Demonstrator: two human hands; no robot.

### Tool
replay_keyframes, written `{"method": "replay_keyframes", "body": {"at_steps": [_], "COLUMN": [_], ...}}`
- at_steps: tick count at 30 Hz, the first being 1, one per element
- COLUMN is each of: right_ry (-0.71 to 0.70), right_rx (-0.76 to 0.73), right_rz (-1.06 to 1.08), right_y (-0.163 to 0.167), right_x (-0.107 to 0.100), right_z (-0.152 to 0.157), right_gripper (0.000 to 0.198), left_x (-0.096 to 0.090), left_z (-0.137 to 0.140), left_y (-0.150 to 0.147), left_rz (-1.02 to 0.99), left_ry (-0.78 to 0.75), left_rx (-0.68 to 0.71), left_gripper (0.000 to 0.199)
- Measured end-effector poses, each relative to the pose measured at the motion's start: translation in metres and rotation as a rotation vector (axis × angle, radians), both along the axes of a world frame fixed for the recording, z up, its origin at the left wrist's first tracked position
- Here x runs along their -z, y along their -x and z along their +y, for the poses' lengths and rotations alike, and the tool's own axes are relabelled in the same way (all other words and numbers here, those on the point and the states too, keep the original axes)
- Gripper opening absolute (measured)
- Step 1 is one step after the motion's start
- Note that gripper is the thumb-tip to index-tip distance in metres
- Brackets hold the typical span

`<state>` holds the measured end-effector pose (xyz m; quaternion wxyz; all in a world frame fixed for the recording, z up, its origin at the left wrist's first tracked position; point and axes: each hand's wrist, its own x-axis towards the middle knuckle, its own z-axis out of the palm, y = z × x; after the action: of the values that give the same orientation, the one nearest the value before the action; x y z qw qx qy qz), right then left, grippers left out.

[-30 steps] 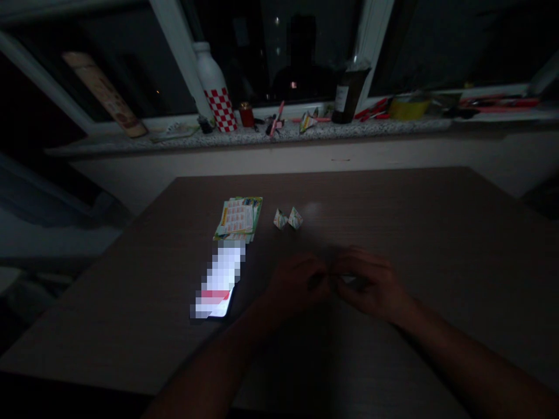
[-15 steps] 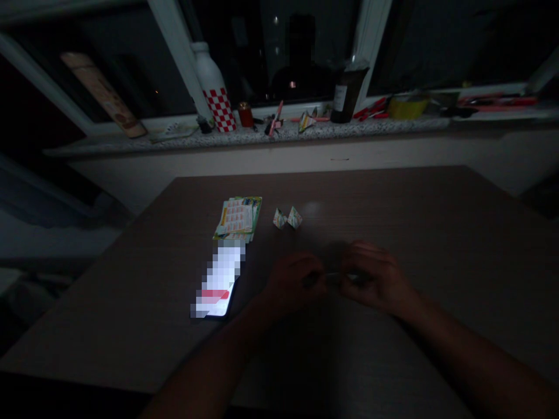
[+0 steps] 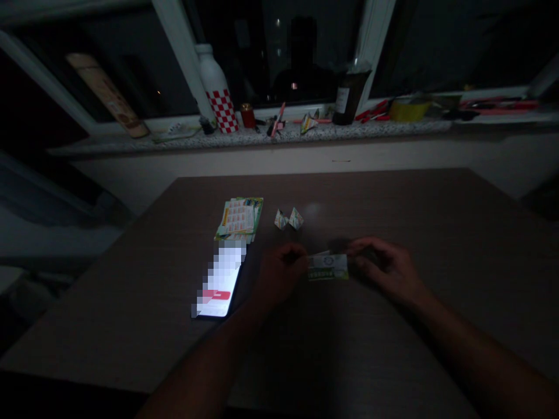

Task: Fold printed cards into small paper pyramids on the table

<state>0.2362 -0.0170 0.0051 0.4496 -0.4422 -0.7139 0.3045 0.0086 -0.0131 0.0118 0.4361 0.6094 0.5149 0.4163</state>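
A small folded paper point(image 3: 328, 267), pale along the top with a green printed band below, spans the gap between my hands above the table. My left hand point(image 3: 283, 273) pinches its left end between thumb and fingers. At the right end, the curled fingertips and thumb of my right hand point(image 3: 384, 265) hold its edge, though the dim light blurs the contact. A thin flap sticks up along the paper's upper edge. Just beyond my hands stand two small pointed folded paper pieces point(image 3: 289, 219), side by side.
Left of my hands lies a phone point(image 3: 218, 282) with a lit screen. Behind it is a stack of printed sheets point(image 3: 239, 218). On the windowsill point(image 3: 253, 138) stand a red-checked white bottle point(image 3: 222, 107), a small jar point(image 3: 247, 116), a dark bag point(image 3: 347, 102) and a yellow roll point(image 3: 408, 110).
My hands have moved apart, and the right fingers have loosened. The folded paper, mostly hidden and edge-on before, now shows its printed face.
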Motion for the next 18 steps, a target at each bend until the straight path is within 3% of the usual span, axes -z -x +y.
{"method": "replay_keyframes", "body": {"at_steps": [3,8,10,12,14,16,18], "right_ry": [0.241,0.511,0.557,0.588,0.612,0.631,0.638], "right_rx": [-0.091,-0.025,0.022,0.047,0.052,0.044,0.018], "right_rz": [0.205,0.393,0.412,0.421,0.416,0.406,0.408], "right_y": [0.012,0.022,0.022,0.021,0.021,0.021,0.022], "right_x": [0.006,0.009,0.010,0.011,0.013,0.014,0.014], "right_z": [-0.002,-0.002,0.000,0.002,0.004,0.006,0.007], "right_gripper": [0.026,0.028,0.029,0.032,0.034,0.035,0.035], "left_x": [0.005,0.013,0.012,0.009,0.006,0.004,0.006], "left_z": [0.002,0.000,-0.005,-0.011,-0.017,-0.020,-0.020], "left_y": [-0.006,-0.010,-0.010,-0.010,-0.011,-0.012,-0.014], "left_rz": [-0.080,0.009,0.127,0.265,0.383,0.501,0.589], "left_ry": [0.093,0.113,-0.015,-0.221,-0.401,-0.479,-0.487], "left_rx": [-0.013,0.080,0.104,0.149,0.272,0.355,0.372], "left_gripper": [0.009,0.010,0.017,0.036,0.050,0.055,0.046]}}
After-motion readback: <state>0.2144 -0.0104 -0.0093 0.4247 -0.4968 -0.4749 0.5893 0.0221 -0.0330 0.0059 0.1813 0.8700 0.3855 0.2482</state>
